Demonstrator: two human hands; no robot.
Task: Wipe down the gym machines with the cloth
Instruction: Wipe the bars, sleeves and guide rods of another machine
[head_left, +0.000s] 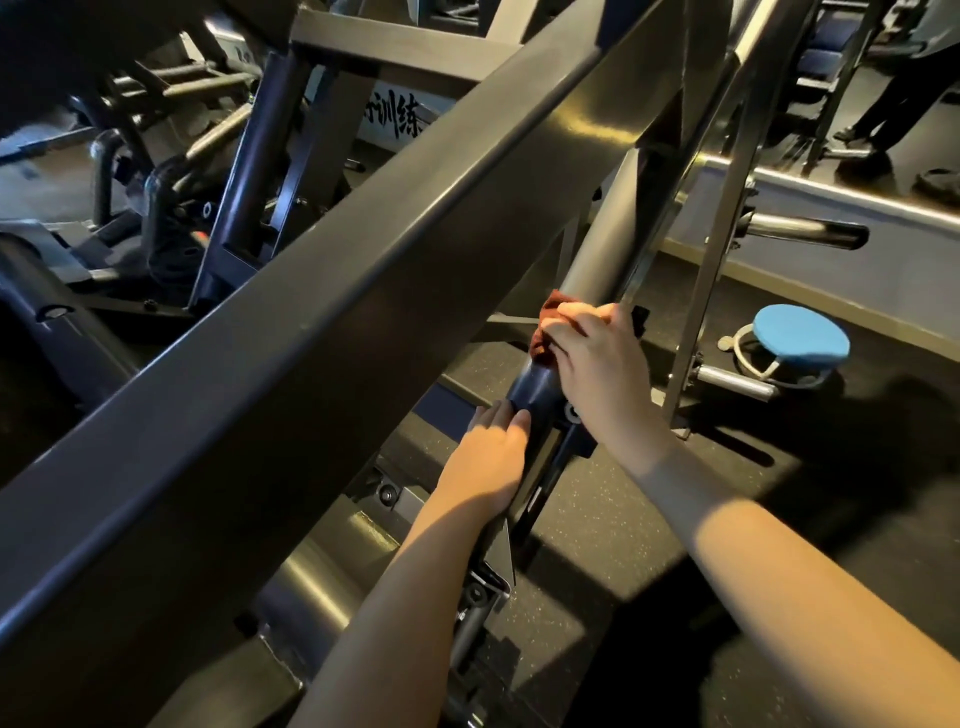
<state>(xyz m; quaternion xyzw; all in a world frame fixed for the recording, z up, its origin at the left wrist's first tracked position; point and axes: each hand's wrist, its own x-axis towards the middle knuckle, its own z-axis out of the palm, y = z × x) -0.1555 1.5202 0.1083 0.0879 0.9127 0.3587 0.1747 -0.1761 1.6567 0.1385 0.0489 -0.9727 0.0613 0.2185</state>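
The right hand (597, 358) bunches the reddish cloth (545, 332) in curled fingers against the machine's slanted tube (592, 260); the left hand (493, 452) lies flat on it lower down, fingers relaxed; a broad dark beam (363, 260) crosses close on the left; a blue stool (802, 332) stands beyond, near chrome pegs (805, 231).

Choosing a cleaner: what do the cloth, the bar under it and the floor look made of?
Cloth: soft fabric, rust-red, bunched in folds. Bar: likely painted steel, satin grey with smooth highlights. Floor: probably rubber matting, matte black with pale flecks.
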